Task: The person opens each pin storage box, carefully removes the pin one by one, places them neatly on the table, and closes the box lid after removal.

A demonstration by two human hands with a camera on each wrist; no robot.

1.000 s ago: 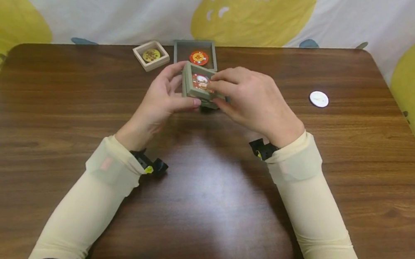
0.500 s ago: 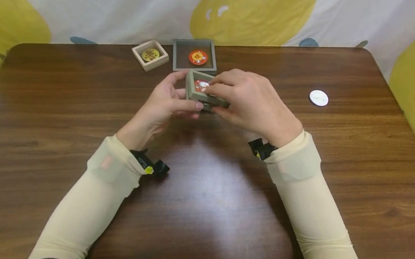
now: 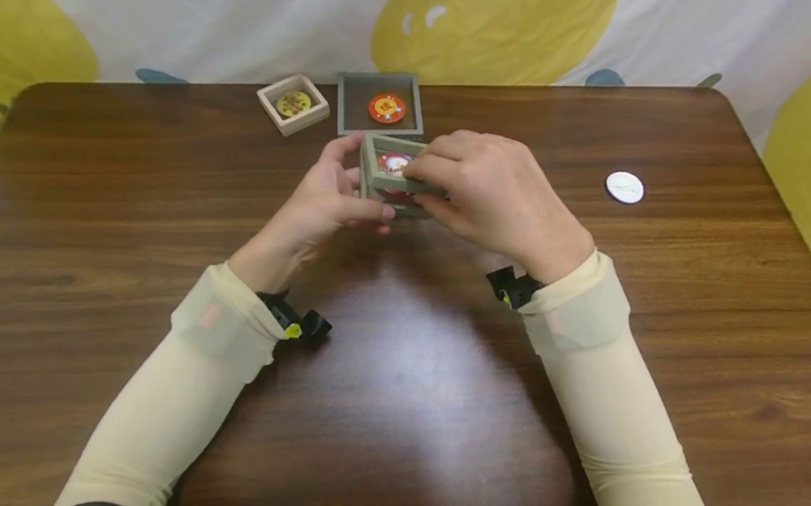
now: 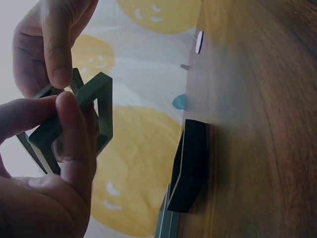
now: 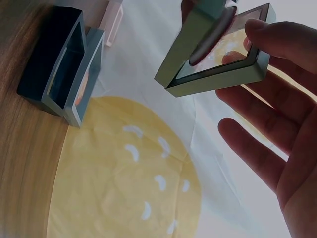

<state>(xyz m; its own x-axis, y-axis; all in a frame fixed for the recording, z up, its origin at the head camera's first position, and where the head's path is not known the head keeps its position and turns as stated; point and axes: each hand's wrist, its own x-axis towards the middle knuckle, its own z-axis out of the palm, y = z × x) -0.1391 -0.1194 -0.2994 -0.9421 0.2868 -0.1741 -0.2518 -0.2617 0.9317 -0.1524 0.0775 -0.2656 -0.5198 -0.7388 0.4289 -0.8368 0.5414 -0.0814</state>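
A small square green display case [image 3: 387, 184] is held between both hands over the table; its two frame halves stand apart like a clamshell. A red round disc with a white picture shows in its window. In the right wrist view, the disc [image 5: 213, 39] appears edge-on between the halves. My left hand [image 3: 323, 192] grips the case's left side, thumb along the front. My right hand [image 3: 499, 193] pinches its right side, fingertips over the upper half and thumb lower down. In the left wrist view, the right hand [image 4: 52, 44] comes from above onto the case [image 4: 84, 99].
A grey square display case [image 3: 340, 108] with a red-orange disc [image 3: 387, 108] lies at the table's back edge. Beside it is a small pale wooden case [image 3: 319, 117] with a yellow disc [image 3: 293, 104]. A white round disc [image 3: 624, 188] lies on the table at right.
The green case has shifted slightly right, and its halves have parted wider, showing red in the gap. Both hands stay on it. The things on the table have not moved.
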